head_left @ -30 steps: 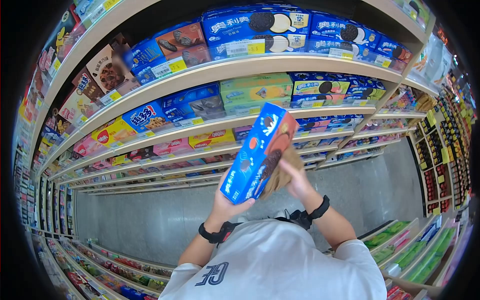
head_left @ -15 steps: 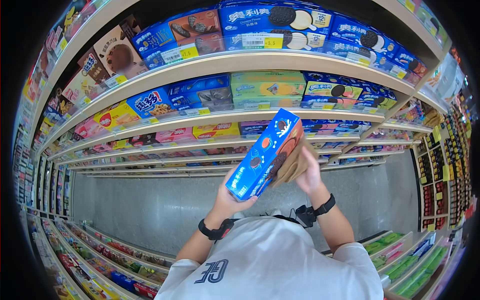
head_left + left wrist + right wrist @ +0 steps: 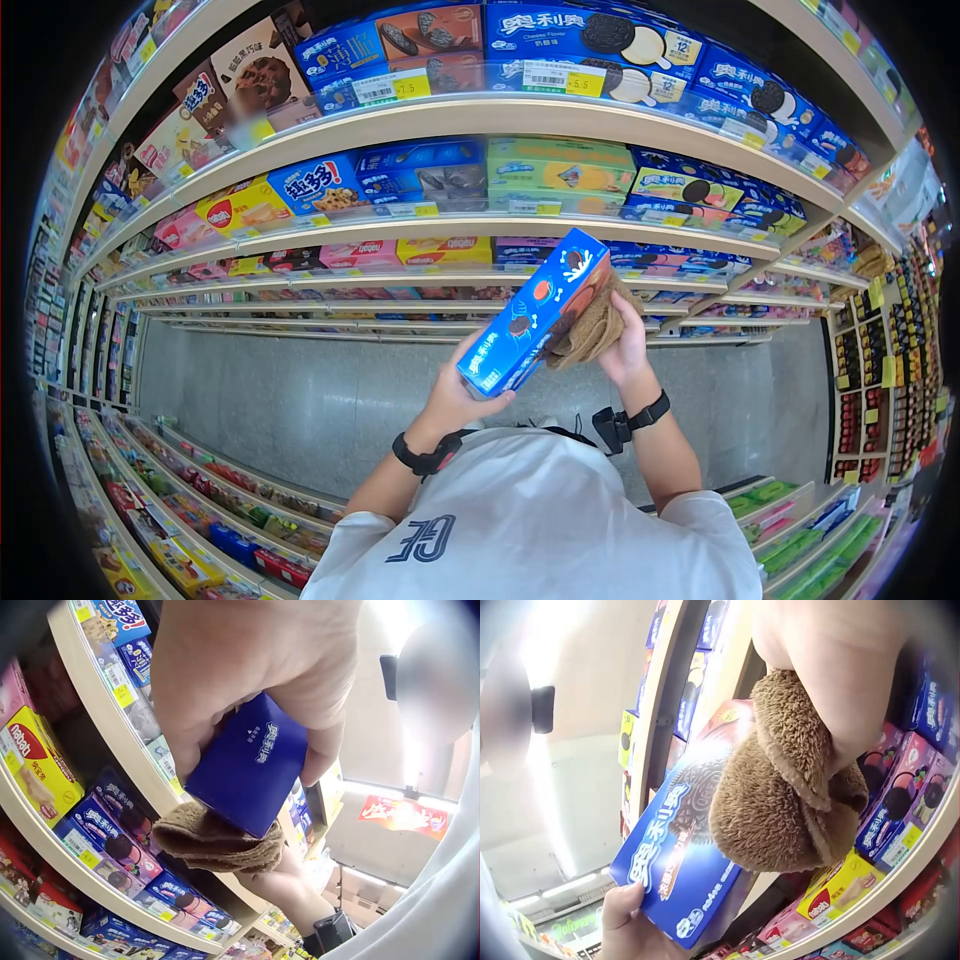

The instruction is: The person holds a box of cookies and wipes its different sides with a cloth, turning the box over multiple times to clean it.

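A long blue cookie box [image 3: 528, 318] is held slanting in front of the chest, its far end up and to the right. My left hand [image 3: 452, 396] grips its near end, fingers and thumb on opposite sides, as the left wrist view also shows. My right hand [image 3: 629, 352] holds a bunched brown fluffy cloth [image 3: 588, 336] against the box's right side. From the right wrist, the cloth [image 3: 776, 802] covers part of the printed cookie face of the box [image 3: 676, 859]. The right fingertips are partly hidden by the cloth.
Shelves of boxed cookies rise ahead, with a wooden shelf edge [image 3: 450, 122] and price tags above the hands. A green box stack [image 3: 558, 175] sits beyond the held box. Grey floor [image 3: 300, 385] lies below, and lower shelves [image 3: 225, 500] run behind the person.
The shelves have shifted right in the head view. The box has tilted farther toward the right, and the right hand with the cloth has moved slightly upward along its side.
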{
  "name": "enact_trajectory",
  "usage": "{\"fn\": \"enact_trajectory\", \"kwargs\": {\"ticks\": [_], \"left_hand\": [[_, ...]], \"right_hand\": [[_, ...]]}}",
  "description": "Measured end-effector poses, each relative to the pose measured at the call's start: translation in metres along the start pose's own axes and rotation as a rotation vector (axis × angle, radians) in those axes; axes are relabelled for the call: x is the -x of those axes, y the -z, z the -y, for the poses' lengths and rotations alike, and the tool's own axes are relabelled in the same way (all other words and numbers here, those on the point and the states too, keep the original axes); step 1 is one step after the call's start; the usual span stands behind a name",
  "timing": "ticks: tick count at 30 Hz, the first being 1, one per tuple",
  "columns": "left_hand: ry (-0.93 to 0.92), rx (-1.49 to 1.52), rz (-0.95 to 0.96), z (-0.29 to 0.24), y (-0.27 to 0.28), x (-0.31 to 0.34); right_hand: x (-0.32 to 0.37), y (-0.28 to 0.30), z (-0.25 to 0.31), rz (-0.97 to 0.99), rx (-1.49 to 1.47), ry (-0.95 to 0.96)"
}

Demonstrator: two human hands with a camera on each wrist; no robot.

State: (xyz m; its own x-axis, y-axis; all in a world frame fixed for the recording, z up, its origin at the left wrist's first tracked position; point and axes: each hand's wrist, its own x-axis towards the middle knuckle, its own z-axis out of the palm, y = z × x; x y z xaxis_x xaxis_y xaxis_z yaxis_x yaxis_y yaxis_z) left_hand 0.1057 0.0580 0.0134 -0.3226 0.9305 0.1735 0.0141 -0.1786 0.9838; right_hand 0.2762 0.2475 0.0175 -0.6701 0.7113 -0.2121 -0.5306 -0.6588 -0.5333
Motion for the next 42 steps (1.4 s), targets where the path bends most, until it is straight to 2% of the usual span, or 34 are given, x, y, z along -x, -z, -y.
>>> {"fn": "enact_trajectory", "kwargs": {"ticks": [3,5,7,8,10,14,16,19,24,27,29,33,35,37,38,42], "left_hand": [[0.01,-0.031,0.002,0.003,0.0,0.001],[0.004,0.052,-0.02,0.006,-0.002,-0.001],[-0.019,0.093,-0.039,0.002,-0.005,-0.005],[-0.041,0.133,-0.061,0.0,-0.006,-0.006],[-0.031,0.136,-0.058,-0.004,-0.004,-0.008],[-0.049,0.058,-0.023,-0.006,0.0,-0.008],[-0.033,0.034,0.007,-0.002,0.0,-0.007],[0.016,0.019,0.005,0.008,0.0,-0.002],[-0.012,-0.047,0.0,0.008,0.0,0.0],[-0.01,0.048,0.005,0.006,-0.001,-0.003],[-0.085,0.011,-0.024,0.001,-0.002,-0.006],[-0.061,0.053,-0.018,-0.007,-0.003,-0.011],[-0.047,0.052,-0.01,-0.009,-0.002,-0.01],[-0.03,0.051,-0.001,-0.006,0.002,-0.007],[-0.03,0.008,0.005,0.001,0.004,-0.004],[-0.027,-0.061,0.018,0.002,0.005,0.0]], "right_hand": [[0.005,0.008,-0.014,-0.021,0.139,-0.043],[0.013,0.011,-0.028,0.005,0.162,-0.104],[0.023,0.011,-0.045,0.127,0.405,-0.209],[0.026,0.01,-0.049,0.123,0.403,-0.209],[0.031,0.007,-0.051,0.28,0.616,-0.244],[0.025,0.012,-0.033,0.148,0.511,-0.2],[0.017,0.011,-0.017,-0.037,0.219,-0.053],[0.01,0.01,0.001,-0.025,0.119,0.065],[0.016,0.016,-0.002,-0.024,0.157,0.033],[0.024,0.009,-0.019,0.01,0.278,-0.072],[0.032,-0.004,-0.031,0.146,0.405,-0.17],[0.029,-0.001,-0.036,0.16,0.443,-0.322],[0.022,0.007,-0.032,0.134,0.417,-0.27],[0.014,0.008,-0.02,0.012,0.25,-0.131],[0.011,0.008,-0.012,-0.023,0.258,-0.042],[0.004,0.011,0.013,-0.013,0.116,0.095]]}}
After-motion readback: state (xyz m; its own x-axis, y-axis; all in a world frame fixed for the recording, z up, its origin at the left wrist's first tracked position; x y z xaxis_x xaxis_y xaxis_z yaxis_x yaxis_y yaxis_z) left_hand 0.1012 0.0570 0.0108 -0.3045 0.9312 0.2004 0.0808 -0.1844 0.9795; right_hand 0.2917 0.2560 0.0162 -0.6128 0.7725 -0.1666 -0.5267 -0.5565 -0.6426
